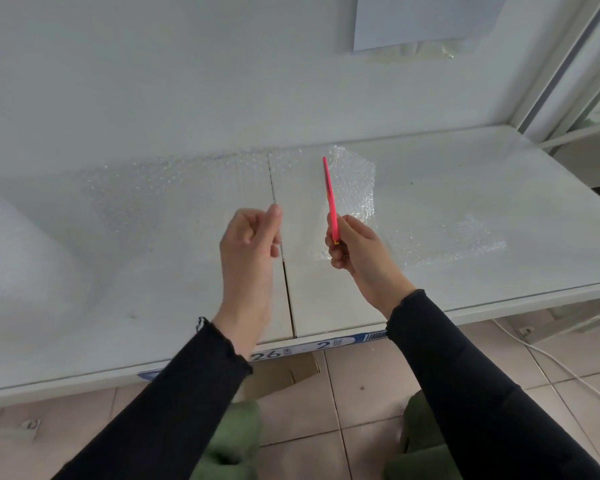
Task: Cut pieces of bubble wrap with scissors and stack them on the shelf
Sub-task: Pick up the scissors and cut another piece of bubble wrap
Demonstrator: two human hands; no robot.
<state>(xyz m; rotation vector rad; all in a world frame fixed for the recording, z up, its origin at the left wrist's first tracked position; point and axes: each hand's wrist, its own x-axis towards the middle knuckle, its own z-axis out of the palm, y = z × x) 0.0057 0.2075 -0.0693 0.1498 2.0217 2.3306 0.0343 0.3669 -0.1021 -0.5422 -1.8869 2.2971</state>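
Pink scissors [330,195] held; label [326,344] "26" (blue).

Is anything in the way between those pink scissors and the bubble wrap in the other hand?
Nothing visible. Between the scissors in the right hand and the bubble wrap sheet at the left hand there is only bare shelf. The cut pieces lie farther right.

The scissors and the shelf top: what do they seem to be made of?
The scissors in the right hand look plastic outside: bright pink, matte, with a small yellow part near the grip; no bare blade metal shows. The shelf top looks like white painted metal, smooth with a soft sheen and a seam between panels, though coated board is possible.
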